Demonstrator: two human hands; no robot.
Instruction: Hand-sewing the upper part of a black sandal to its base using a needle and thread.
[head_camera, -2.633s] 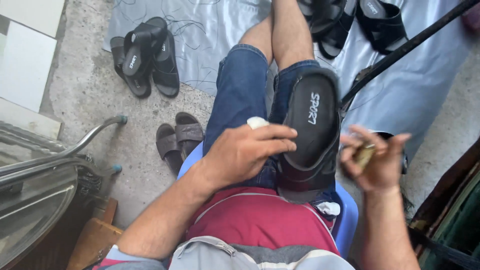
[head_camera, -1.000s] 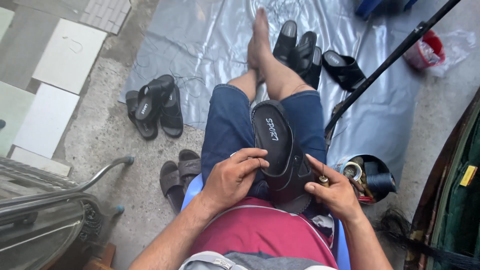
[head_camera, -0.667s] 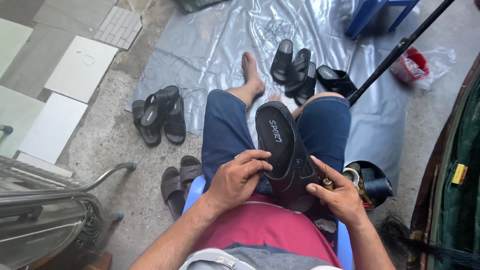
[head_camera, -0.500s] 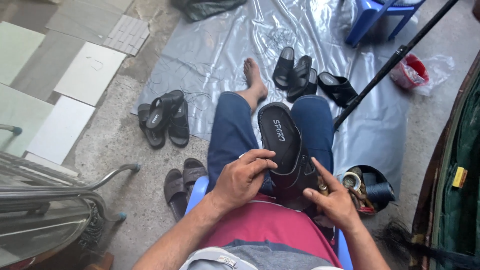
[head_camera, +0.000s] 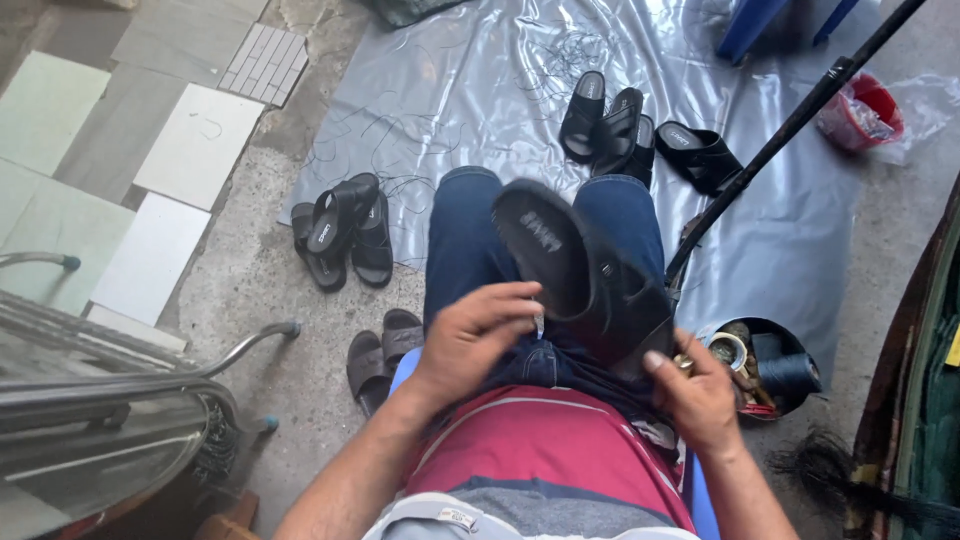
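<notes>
Black and rubbery, the slide sandal (head_camera: 585, 275) is lying sole-up across the person's denim lap, now tilted further over than a moment ago, so its heel edge is coming under the hands. Left hand (head_camera: 475, 340) is pinching something small and pale at that edge; right hand (head_camera: 700, 395) is closing around the strap side. More matching sandals (head_camera: 340, 235) are sitting on the grey plastic sheet (head_camera: 480, 90).

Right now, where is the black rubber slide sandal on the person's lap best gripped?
Grip the black slide sandal at its open toe end, from the left: that end juts up clear above the knees, while the right hand covers the heel end.
</notes>
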